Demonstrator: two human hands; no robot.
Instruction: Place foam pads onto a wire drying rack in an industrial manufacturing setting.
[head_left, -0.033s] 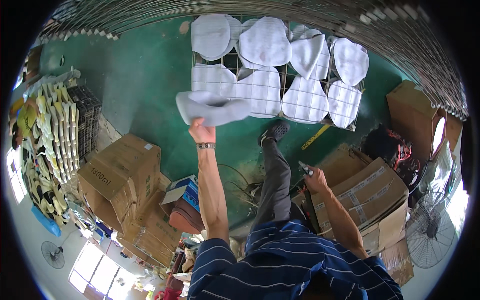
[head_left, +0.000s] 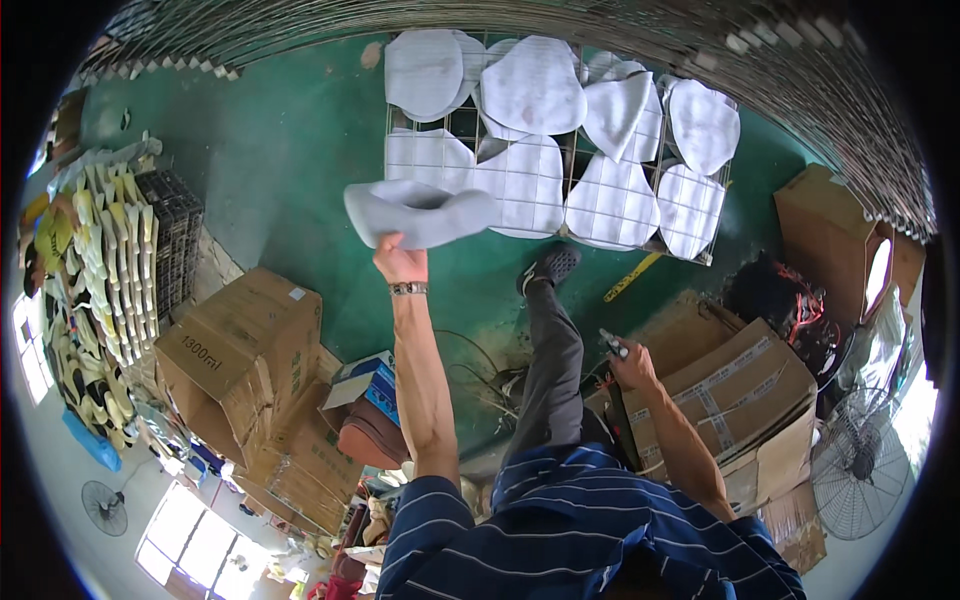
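white curved pad [head_left: 425,218] pinched at edge by left hand [head_left: 401,262], near wire rack [head_left: 709,259]; small grey object [head_left: 612,342] clasped by right hand [head_left: 633,367]

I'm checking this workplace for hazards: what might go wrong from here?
The left hand grips the curved pale piece by its near edge, so it might tip or slip. The dark clog looks close to the wire rack, so a step might bump it and shift the pale sheets.

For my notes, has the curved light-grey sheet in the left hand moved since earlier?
Yes: the light-grey sheet moved slightly left, judged against the rectangular metal wire rack.
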